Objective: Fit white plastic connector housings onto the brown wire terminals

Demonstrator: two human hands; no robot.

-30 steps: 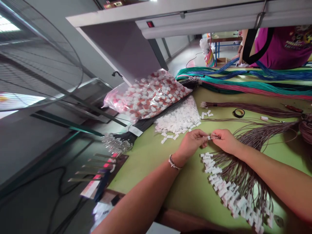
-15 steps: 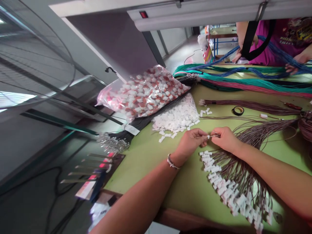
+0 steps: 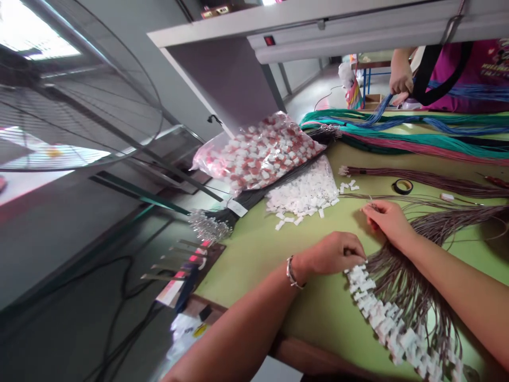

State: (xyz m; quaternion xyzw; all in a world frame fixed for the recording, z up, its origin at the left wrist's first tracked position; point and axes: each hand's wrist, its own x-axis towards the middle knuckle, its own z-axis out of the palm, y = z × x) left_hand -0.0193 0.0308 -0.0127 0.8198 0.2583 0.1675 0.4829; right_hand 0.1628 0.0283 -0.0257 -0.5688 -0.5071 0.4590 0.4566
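My left hand is closed in a pinch at the top end of a row of white plastic connectors. A bit of one white connector shows at its fingertips. Brown wires run from these connectors and fan out to the right under my right forearm. Further up, my right hand is closed on thin brown wires, with a pale tip poking out above the fingers. Loose white connectors spill from a clear bag to the left of my right hand.
Behind lies a clear bag of white and orange-brown parts. Black tape and a brown wire bundle lie to the right. A co-worker's hand holds blue wires across the table. A fan stands left.
My hands have parted: the left has moved down with a connector to the row's top end, the right stays higher with wires. The view has shifted left. The co-worker's hands have moved.
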